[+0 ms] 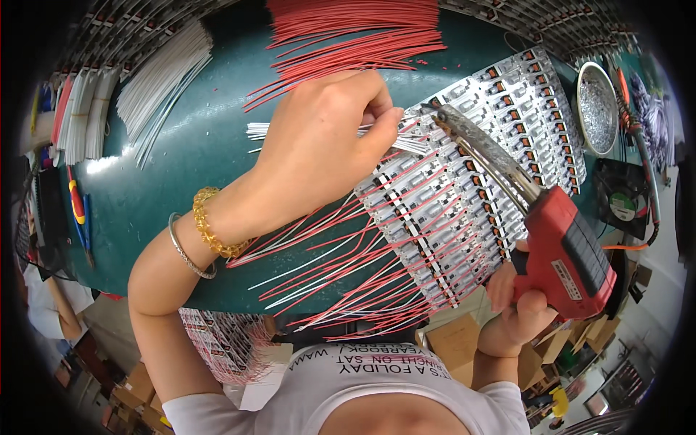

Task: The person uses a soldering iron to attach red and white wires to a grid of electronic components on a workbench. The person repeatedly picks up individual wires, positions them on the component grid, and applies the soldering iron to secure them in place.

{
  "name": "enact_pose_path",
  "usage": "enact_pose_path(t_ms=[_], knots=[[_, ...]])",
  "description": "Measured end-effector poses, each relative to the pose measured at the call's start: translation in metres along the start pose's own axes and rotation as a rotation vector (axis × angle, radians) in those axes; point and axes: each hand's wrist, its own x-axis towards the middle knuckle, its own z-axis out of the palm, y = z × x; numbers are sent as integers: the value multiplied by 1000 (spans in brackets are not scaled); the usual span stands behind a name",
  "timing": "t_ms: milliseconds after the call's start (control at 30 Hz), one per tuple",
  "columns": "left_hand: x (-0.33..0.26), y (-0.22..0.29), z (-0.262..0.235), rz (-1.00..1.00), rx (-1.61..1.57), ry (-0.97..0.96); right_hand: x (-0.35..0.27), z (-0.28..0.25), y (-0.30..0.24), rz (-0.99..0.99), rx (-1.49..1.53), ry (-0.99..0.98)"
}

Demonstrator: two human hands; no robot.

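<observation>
My left hand (326, 134) is closed around a small bundle of white wires (412, 145). Their ends stick out past my fingertips over the upper left edge of a panel of small circuit boards (518, 138). In my right hand (531, 313) is a red soldering gun (569, 254), gripped by its handle. Its long metal tip (446, 116) points up and left across the panel, close to the white wire ends. Rows of red and white wires (326, 272) run from the boards toward the lower left, partly behind my left forearm.
A pile of red wires (355, 32) lies at the far side of the green table (174, 239). White wire bundles (165, 76) are at the left, beside a screwdriver (76, 199). On the right are a metal bowl (598, 109) and a black fan (622, 196).
</observation>
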Motion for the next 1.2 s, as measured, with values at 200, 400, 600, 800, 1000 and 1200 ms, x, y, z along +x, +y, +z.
enact_pose_path(t_ms=[200,400,600,800,1000,1200], knots=[[-1,0,-1,-26,-36,9,0,1,-1,10,9,-14],[-1,-1,0,5,-18,26,1,3,-3,69,7,-59],[-1,1,0,-13,-17,5,-6,3,3,-3,-19,30],[-1,2,-1,-29,-43,20,-3,-4,6,-33,-12,-47],[-1,2,-2,-42,-36,11,-15,-35,24,104,-147,-74],[-2,-1,1,-22,-7,11,-2,4,5,-39,35,-40]])
